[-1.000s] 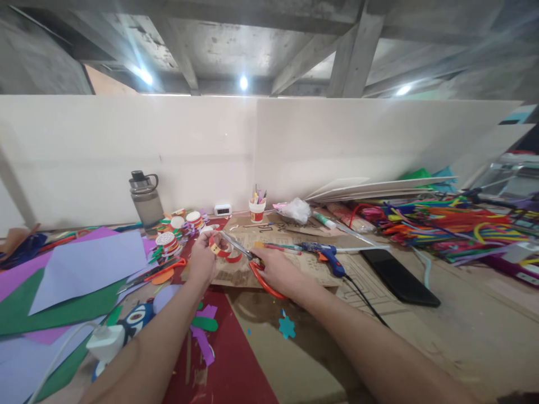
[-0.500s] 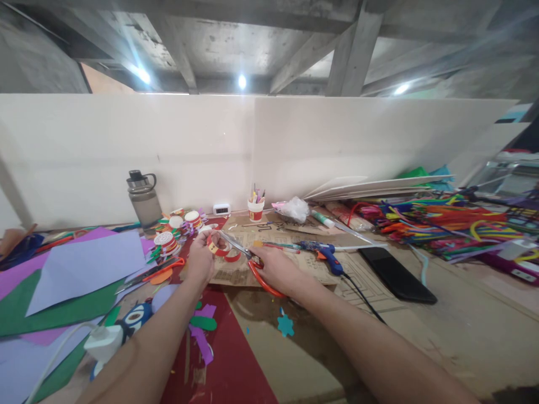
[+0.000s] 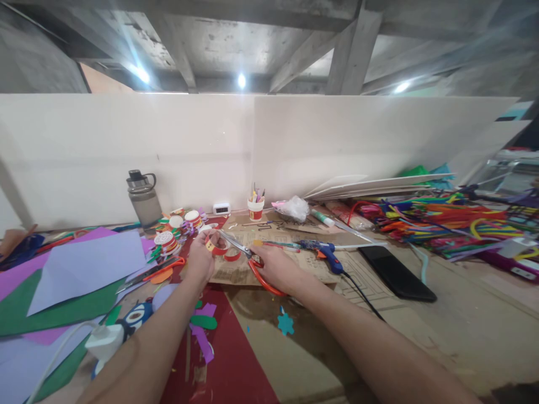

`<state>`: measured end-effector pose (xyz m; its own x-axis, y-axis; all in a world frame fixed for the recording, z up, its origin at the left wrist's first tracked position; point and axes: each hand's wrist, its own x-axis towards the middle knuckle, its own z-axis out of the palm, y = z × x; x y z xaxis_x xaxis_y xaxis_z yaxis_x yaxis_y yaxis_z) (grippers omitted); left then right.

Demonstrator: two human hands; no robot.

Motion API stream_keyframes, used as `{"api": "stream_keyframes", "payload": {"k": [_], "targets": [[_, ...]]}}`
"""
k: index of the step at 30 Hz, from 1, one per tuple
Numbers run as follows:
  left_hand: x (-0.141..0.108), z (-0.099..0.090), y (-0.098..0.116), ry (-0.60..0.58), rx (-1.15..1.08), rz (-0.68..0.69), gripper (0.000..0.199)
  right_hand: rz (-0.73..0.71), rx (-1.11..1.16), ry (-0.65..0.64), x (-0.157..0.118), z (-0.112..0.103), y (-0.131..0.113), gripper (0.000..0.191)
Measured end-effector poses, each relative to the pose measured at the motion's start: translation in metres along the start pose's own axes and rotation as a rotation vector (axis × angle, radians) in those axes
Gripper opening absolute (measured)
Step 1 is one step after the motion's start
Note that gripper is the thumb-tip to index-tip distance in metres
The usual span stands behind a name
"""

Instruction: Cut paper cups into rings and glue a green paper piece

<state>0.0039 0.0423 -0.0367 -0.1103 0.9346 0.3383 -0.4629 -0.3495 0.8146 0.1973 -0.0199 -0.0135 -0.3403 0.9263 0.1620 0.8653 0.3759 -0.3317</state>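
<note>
My left hand (image 3: 201,257) is closed, pinching a curled red strip (image 3: 217,249) with yellow and white parts, which looks cut from a paper cup. My right hand (image 3: 275,267) grips a pair of scissors (image 3: 238,243) by its orange-red handles. The metal blades point left, toward my left fingers, and lie against the curled strip. A loop of red hangs just below the blades. Whether the blades are parted is hard to make out. Small decorated paper cups (image 3: 167,242) stand left of my left hand, beside another orange-handled pair of scissors (image 3: 164,268).
A grey bottle (image 3: 144,201), a small white clock (image 3: 221,209) and a cup of pens (image 3: 255,209) stand along the back. Rightward lie a blue glue gun (image 3: 328,255), a black phone (image 3: 396,273) and colourful pipe cleaners (image 3: 450,221). Coloured sheets (image 3: 88,269) cover the left.
The scissors' blades and the curled strip have shifted slightly between my hands. Both hands keep their hold and almost the same place.
</note>
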Motion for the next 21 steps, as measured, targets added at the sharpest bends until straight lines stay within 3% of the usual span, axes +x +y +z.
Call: {"api": "stream_keyframes", "payload": {"k": [13, 21], "targets": [[-0.001, 0.005, 0.007, 0.033, 0.006, 0.021, 0.030, -0.137, 0.078, 0.126, 0.002, 0.007, 0.012, 0.038], [-0.007, 0.012, 0.003, 0.042, -0.063, -0.113, 0.033, -0.110, 0.035, 0.150, 0.001, 0.005, 0.010, 0.042]]}}
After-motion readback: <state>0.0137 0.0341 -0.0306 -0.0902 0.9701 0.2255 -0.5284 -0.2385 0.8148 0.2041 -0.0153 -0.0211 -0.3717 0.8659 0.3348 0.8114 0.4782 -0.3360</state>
